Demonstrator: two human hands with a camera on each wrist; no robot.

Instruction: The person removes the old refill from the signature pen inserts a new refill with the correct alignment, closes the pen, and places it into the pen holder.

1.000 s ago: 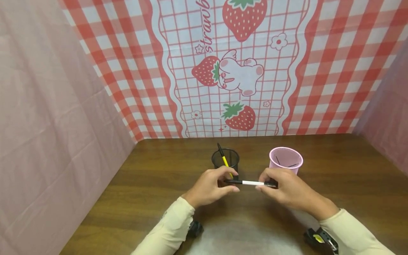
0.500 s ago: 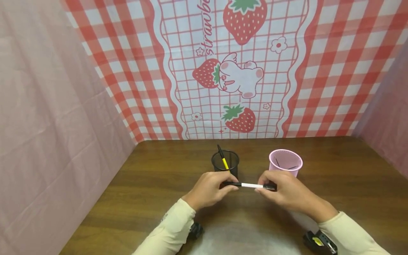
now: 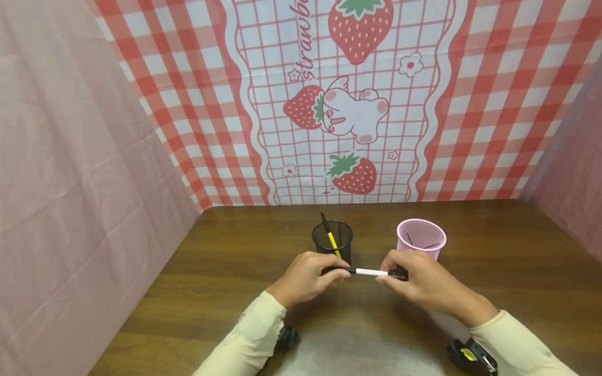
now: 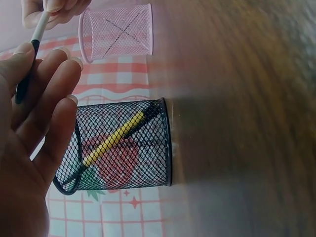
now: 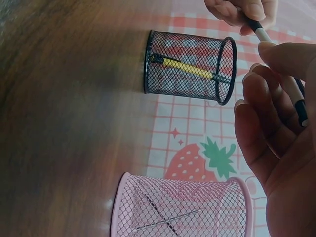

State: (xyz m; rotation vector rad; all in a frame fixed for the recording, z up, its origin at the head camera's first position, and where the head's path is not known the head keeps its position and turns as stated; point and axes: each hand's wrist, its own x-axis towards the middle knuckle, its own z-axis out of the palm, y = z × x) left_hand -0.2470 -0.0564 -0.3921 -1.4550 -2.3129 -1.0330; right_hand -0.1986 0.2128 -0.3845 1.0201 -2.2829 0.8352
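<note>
A pen with a white barrel and black ends (image 3: 371,272) lies level between the two hands, above the table. With thumb and fingers my left hand (image 3: 305,279) pinches its black left end; the left wrist view shows that black end (image 4: 29,74) under the thumb. At the other end, my right hand (image 3: 425,282) grips the white barrel near the dark right end (image 5: 300,111). Just behind the left hand is a black mesh pen cup (image 4: 123,175), upright, with a yellow and black pen (image 3: 333,240) leaning in it. Behind the right hand stands a pink mesh pen cup (image 5: 148,185).
Two thin dark sticks (image 4: 121,37) cross inside the pink cup. The brown wooden table (image 3: 226,292) meets a red checked strawberry cloth (image 3: 352,130) at the back. Pink curtains (image 3: 94,209) hang at both sides.
A second ago the left thumb and fingers stood apart around the pen's black end; they have since come together on it. The right hand has hardly moved.
</note>
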